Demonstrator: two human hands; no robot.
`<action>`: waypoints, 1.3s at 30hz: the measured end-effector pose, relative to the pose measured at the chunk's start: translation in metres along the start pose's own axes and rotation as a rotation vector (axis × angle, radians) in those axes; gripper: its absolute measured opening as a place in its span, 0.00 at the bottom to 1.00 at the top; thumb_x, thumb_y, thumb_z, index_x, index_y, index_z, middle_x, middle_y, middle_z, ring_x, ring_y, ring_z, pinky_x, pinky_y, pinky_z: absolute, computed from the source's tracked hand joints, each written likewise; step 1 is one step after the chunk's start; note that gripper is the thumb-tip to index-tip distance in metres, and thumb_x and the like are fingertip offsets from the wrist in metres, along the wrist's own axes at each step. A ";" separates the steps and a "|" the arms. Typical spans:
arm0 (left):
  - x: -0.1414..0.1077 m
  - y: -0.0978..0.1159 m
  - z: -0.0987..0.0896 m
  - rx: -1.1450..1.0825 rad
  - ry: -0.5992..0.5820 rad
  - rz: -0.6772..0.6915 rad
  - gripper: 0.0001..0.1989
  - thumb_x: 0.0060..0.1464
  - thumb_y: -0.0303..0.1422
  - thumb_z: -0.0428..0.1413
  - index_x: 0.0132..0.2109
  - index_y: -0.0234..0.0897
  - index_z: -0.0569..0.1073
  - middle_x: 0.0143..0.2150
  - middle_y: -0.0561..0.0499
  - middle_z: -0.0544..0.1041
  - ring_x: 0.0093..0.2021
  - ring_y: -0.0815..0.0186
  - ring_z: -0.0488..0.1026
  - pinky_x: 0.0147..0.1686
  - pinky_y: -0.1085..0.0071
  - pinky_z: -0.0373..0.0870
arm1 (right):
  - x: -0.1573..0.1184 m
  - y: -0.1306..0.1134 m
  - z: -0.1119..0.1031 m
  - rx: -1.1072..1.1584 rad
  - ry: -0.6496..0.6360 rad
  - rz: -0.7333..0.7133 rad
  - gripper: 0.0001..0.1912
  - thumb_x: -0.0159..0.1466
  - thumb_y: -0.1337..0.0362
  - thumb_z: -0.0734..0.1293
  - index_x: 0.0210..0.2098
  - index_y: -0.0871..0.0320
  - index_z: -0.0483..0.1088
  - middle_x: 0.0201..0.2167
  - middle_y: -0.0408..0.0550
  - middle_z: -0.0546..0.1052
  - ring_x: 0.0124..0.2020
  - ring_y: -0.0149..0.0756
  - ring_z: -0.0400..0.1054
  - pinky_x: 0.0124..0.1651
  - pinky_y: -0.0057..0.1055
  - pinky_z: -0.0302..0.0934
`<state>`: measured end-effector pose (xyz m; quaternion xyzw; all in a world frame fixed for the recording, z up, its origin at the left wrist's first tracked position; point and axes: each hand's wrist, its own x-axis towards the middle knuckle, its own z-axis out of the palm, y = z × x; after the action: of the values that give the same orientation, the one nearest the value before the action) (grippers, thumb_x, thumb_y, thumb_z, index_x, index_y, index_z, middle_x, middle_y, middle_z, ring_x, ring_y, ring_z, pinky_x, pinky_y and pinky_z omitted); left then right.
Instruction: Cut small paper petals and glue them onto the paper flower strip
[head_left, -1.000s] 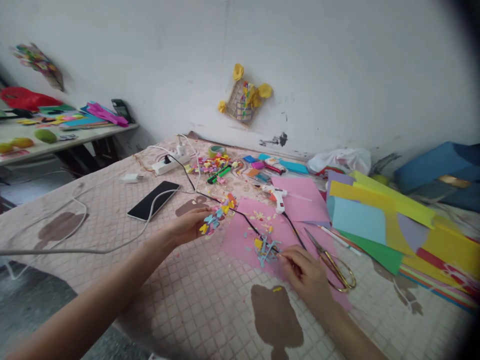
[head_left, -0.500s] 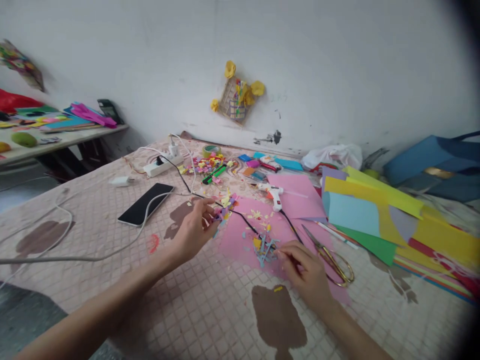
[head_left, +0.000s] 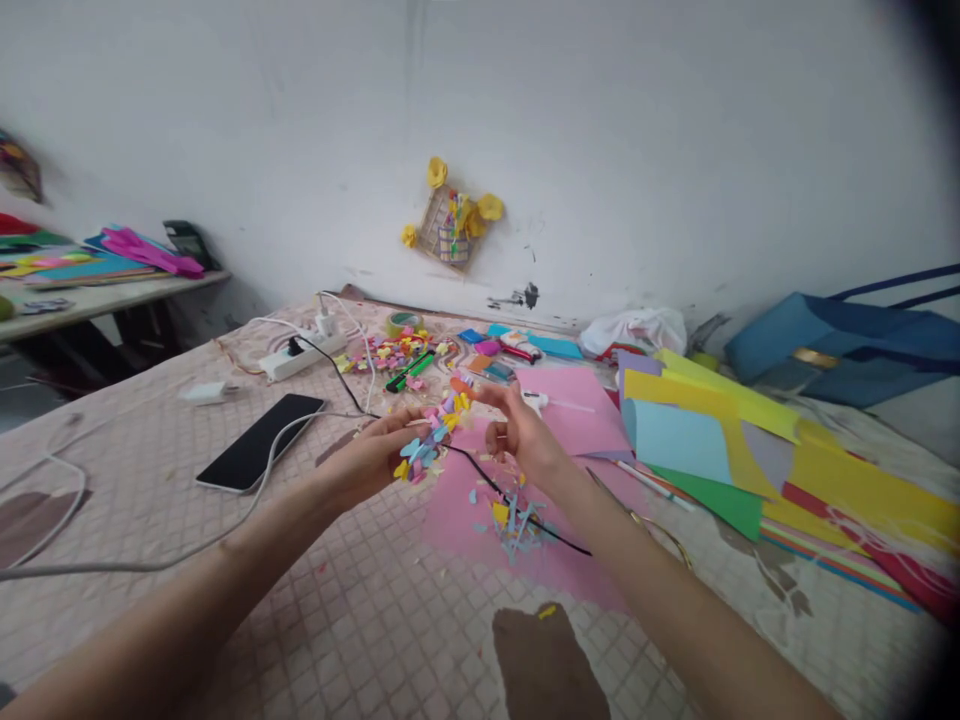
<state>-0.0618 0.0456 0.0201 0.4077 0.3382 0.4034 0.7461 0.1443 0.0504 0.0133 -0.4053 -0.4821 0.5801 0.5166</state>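
Note:
My left hand (head_left: 379, 452) is closed on a cluster of small paper cut-outs (head_left: 426, 450), in blue, yellow, pink and purple, some shaped like flowers or butterflies. The cluster slants up to the right in front of the fingers. At its upper end, beside an orange piece, are the fingertips of my right hand (head_left: 521, 430), index finger stretched forward and the others curled; its thumb is mostly hidden. Below both hands lies a pink sheet (head_left: 457, 520) with blue paper scraps (head_left: 517, 525) on it. Behind my right hand the white glue gun (head_left: 536, 401) is largely covered.
A phone (head_left: 259, 445), charger (head_left: 206, 393) and power strip (head_left: 300, 358) are at left, with trailing cables. Loose flower cut-outs (head_left: 382, 352) and a green cutter (head_left: 411, 371) lie behind. Coloured sheets (head_left: 682, 440) spread at right; scissors (head_left: 667, 535) are partly behind my forearm.
My right hand has left the blue scraps and moved up and left to the cluster. My left hand has lifted the cluster and turned it into view. The camera has shifted slightly.

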 end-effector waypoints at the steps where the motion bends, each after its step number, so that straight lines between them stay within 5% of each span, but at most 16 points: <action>1: 0.000 0.002 -0.001 -0.001 0.007 -0.007 0.15 0.44 0.27 0.62 0.42 0.36 0.72 0.32 0.53 0.74 0.24 0.76 0.69 0.22 0.81 0.65 | 0.006 0.003 0.005 0.047 -0.020 0.030 0.24 0.60 0.43 0.55 0.46 0.50 0.66 0.51 0.46 0.67 0.16 0.21 0.61 0.15 0.24 0.52; 4: 0.002 0.007 -0.005 -0.005 0.030 0.006 0.13 0.44 0.28 0.61 0.40 0.37 0.72 0.29 0.54 0.73 0.23 0.75 0.69 0.22 0.80 0.65 | 0.015 0.013 0.019 0.162 -0.026 0.084 0.25 0.58 0.41 0.55 0.44 0.51 0.66 0.48 0.47 0.68 0.17 0.22 0.62 0.16 0.23 0.53; 10: 0.004 0.011 -0.015 -0.067 0.108 0.023 0.07 0.46 0.26 0.58 0.35 0.37 0.71 0.24 0.55 0.69 0.23 0.73 0.69 0.22 0.79 0.65 | 0.011 0.025 0.033 0.109 0.323 0.043 0.17 0.56 0.49 0.63 0.39 0.53 0.62 0.41 0.45 0.69 0.17 0.21 0.59 0.16 0.21 0.51; 17: 0.001 0.011 -0.027 -0.119 0.117 0.018 0.06 0.46 0.26 0.57 0.34 0.37 0.70 0.27 0.53 0.72 0.26 0.71 0.70 0.23 0.77 0.67 | 0.000 0.021 0.048 -0.027 0.225 -0.033 0.11 0.54 0.58 0.65 0.34 0.56 0.64 0.19 0.36 0.64 0.15 0.24 0.58 0.17 0.22 0.51; 25: -0.003 0.011 -0.029 -0.166 0.133 0.011 0.08 0.45 0.25 0.58 0.35 0.37 0.70 0.27 0.53 0.72 0.25 0.72 0.70 0.22 0.78 0.66 | 0.014 0.027 0.057 -0.138 0.199 0.093 0.22 0.50 0.55 0.69 0.39 0.56 0.58 0.29 0.40 0.68 0.14 0.23 0.60 0.15 0.22 0.51; 33: -0.005 0.012 -0.027 -0.163 0.150 -0.006 0.08 0.44 0.25 0.60 0.34 0.37 0.70 0.26 0.55 0.71 0.23 0.74 0.69 0.21 0.80 0.65 | 0.030 0.034 0.052 -0.128 0.126 0.138 0.14 0.49 0.60 0.69 0.31 0.59 0.63 0.22 0.39 0.70 0.13 0.21 0.57 0.15 0.20 0.48; 39: -0.004 0.016 -0.032 -0.185 0.189 0.063 0.06 0.48 0.24 0.56 0.35 0.37 0.69 0.28 0.54 0.73 0.23 0.73 0.70 0.21 0.79 0.65 | 0.015 0.029 0.045 -0.207 0.043 0.077 0.12 0.52 0.58 0.67 0.30 0.59 0.65 0.20 0.38 0.68 0.14 0.22 0.56 0.15 0.21 0.47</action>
<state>-0.0960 0.0581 0.0210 0.3080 0.3554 0.4925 0.7323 0.0930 0.0590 -0.0056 -0.4870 -0.5125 0.5377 0.4594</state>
